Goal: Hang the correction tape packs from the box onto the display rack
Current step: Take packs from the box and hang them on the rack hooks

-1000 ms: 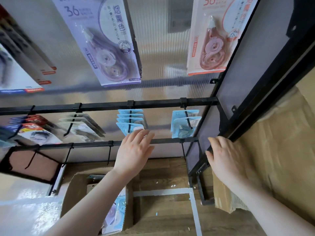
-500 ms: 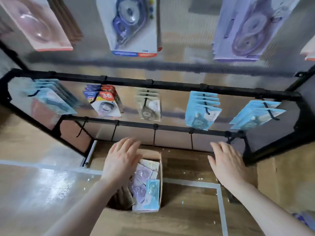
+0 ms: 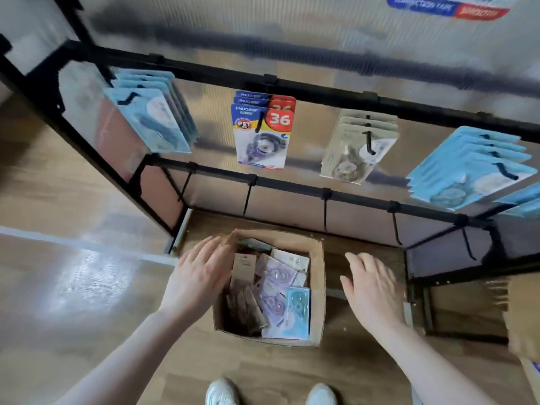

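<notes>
An open cardboard box [image 3: 318, 290] stands on the floor in front of the black display rack [image 3: 315, 93]. Inside lie several correction tape packs: purple ones [image 3: 274, 285], a light blue one [image 3: 297, 311] and brown card ones [image 3: 244, 268]. My left hand [image 3: 201, 273] hovers over the box's left edge, fingers straight, holding nothing. My right hand [image 3: 372, 290] hovers to the right of the box, also flat and empty. On the rack's hooks hang blue packs [image 3: 155, 118], red-and-blue "36" packs [image 3: 263, 133], beige packs [image 3: 356, 150] and more blue packs [image 3: 470, 171].
The rack's lowest bar [image 3: 292, 185] carries several bare hooks just above the box. A brown cardboard piece [image 3: 523, 314] leans at the right edge. My two shoes [image 3: 271, 393] stand on the wooden floor below the box.
The view has swung down and left from the rack toward the box. Both hands have dropped from the lower bar to beside the box, still empty.
</notes>
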`<state>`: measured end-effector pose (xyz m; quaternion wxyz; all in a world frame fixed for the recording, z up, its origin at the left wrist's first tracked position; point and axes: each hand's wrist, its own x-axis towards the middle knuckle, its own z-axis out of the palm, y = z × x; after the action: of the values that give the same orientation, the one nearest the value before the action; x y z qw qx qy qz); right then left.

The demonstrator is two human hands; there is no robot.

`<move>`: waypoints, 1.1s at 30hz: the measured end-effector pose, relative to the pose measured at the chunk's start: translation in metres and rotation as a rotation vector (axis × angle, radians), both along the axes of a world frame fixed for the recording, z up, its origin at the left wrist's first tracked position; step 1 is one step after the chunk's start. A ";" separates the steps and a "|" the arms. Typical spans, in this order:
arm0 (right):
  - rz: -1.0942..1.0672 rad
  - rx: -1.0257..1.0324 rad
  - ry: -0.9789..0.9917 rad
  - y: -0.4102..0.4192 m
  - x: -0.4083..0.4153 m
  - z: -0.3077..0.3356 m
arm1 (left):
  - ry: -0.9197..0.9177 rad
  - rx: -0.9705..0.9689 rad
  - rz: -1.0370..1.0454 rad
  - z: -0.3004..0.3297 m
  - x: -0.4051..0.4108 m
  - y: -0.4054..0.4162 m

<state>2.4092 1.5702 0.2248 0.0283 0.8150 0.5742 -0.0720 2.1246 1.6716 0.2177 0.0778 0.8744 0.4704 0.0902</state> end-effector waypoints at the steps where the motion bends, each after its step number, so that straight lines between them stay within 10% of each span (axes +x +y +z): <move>1: 0.006 -0.018 0.010 0.002 -0.002 -0.008 | 0.005 0.005 0.001 -0.010 -0.001 -0.001; 20: 0.088 -0.073 -0.013 0.081 0.009 -0.330 | 0.372 -0.204 -0.040 -0.359 0.057 0.068; 33: 0.122 -0.380 0.089 0.075 0.006 -0.395 | 0.474 -0.375 -0.079 -0.437 0.070 0.100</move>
<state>2.4155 1.6454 -0.1701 0.1607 0.7548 0.5992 -0.2131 2.1947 1.7712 -0.2196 0.1295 0.8590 0.4495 -0.2079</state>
